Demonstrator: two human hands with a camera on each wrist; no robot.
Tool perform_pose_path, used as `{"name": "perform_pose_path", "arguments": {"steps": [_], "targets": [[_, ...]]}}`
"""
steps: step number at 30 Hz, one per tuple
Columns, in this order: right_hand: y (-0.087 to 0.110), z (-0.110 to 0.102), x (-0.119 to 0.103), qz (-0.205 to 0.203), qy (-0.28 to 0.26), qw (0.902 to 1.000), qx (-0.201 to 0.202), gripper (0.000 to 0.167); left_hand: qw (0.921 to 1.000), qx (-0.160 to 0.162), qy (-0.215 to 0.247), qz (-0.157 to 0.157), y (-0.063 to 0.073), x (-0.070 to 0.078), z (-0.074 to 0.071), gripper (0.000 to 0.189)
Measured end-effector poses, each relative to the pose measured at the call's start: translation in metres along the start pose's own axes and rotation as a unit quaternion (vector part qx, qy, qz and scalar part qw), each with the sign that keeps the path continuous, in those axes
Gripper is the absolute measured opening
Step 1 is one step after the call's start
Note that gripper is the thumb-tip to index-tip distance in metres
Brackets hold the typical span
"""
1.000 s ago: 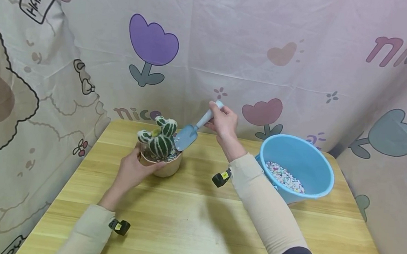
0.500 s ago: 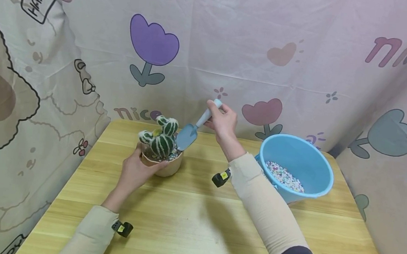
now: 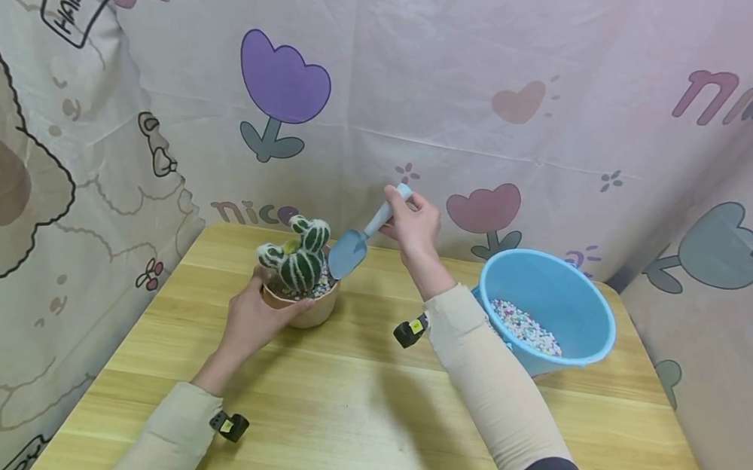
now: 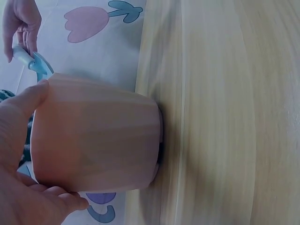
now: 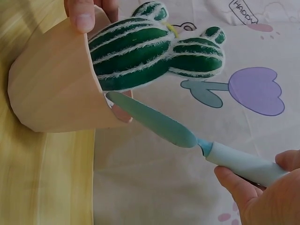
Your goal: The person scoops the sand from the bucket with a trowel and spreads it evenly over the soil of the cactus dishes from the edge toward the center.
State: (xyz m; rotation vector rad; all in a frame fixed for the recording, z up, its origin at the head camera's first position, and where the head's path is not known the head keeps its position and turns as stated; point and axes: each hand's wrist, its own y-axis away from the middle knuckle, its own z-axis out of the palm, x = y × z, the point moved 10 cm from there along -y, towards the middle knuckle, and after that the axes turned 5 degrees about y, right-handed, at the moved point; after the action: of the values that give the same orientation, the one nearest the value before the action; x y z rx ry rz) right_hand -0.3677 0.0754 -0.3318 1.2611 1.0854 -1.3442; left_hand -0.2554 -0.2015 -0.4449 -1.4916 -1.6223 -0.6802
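Note:
A green cactus with white fuzzy stripes (image 3: 300, 270) stands in a pale terracotta-coloured pot (image 3: 314, 314) on the table. My left hand (image 3: 255, 320) grips the pot by its rim and near side, with the thumb (image 4: 32, 97) and fingers on either side in the left wrist view. In my right hand (image 3: 416, 227) is the pale handle of a small blue trowel (image 3: 347, 253), pinched between thumb and fingers. The trowel blade (image 5: 154, 119) slants down with its tip at the pot's right rim, beside the cactus. Small pebbles (image 3: 325, 284) lie around the cactus base.
To the right stands a blue bucket (image 3: 570, 303) holding small multicoloured pebbles (image 3: 526, 327). The wooden table (image 3: 332, 412) ends at a printed cloth backdrop (image 3: 391, 77) behind and at both sides. My right forearm passes close to the bucket's left side.
The trowel stays tilted at the pot's rim, and the pebbles seen at its tip earlier are gone from it. The left hand and pot have shifted very slightly right.

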Motion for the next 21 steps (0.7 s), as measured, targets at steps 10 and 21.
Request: {"name": "perform_pose_path", "arguments": {"steps": [10,21], "targets": [[-0.001,-0.007,0.000,-0.001,-0.008,1.0000,0.002,0.034,0.9998,0.006,-0.012,-0.012,0.001,0.002,-0.001,0.118],[-0.005,-0.019,-0.001,0.000,-0.008,0.9999,0.012,0.041,0.9993,0.038,-0.002,-0.006,-0.001,0.010,-0.015,0.131]]}}
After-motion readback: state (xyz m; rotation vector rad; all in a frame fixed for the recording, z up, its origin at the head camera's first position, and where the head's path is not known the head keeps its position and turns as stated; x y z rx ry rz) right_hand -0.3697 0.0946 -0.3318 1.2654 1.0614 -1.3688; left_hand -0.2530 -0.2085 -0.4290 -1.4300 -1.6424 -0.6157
